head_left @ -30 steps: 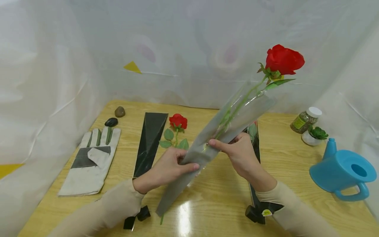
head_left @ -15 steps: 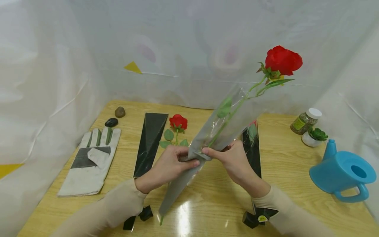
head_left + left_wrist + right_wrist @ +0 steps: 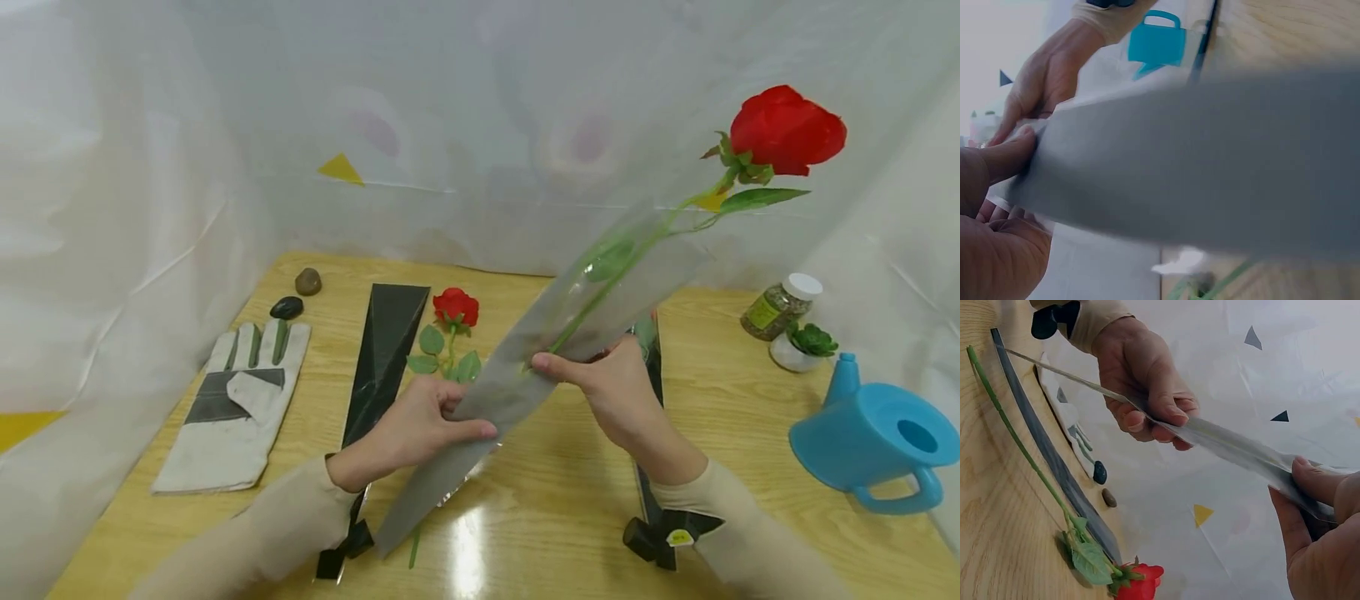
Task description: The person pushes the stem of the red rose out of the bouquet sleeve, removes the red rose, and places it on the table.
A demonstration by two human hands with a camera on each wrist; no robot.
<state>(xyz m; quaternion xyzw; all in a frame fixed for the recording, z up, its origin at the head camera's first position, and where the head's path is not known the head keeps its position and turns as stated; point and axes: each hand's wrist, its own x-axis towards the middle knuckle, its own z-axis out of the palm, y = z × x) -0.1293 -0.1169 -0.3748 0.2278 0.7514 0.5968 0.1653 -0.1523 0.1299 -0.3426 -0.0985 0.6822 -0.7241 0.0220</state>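
Note:
A tall red rose (image 3: 787, 131) stands tilted to the upper right, its bloom and one leaf sticking out of a translucent grey flower sleeve (image 3: 435, 485). My left hand (image 3: 411, 427) pinches the lower part of this sleeve between thumb and fingers. Higher up, my right hand (image 3: 618, 398) pinches the sleeve with its thumb in front, at the lower visible part of the stem. Both hands hold the sleeve in the right wrist view, where it is seen nearly edge-on. Behind my left hand a second red rose (image 3: 455, 308) lies on the table.
A black sleeve (image 3: 386, 342) lies left, another black sleeve (image 3: 654, 383) with a leaf visible lies right, partly covered. Further left are a work glove (image 3: 225, 417), a black stone (image 3: 287, 307) and a brown stone (image 3: 307, 282). Right: jar (image 3: 780, 308), potted succulent (image 3: 810, 340), blue watering can (image 3: 870, 442).
Half a second ago the sleeve was bunched between my hands; now it is stretched smooth. My right hand has moved up and right, and the rose bloom has shifted up and right.

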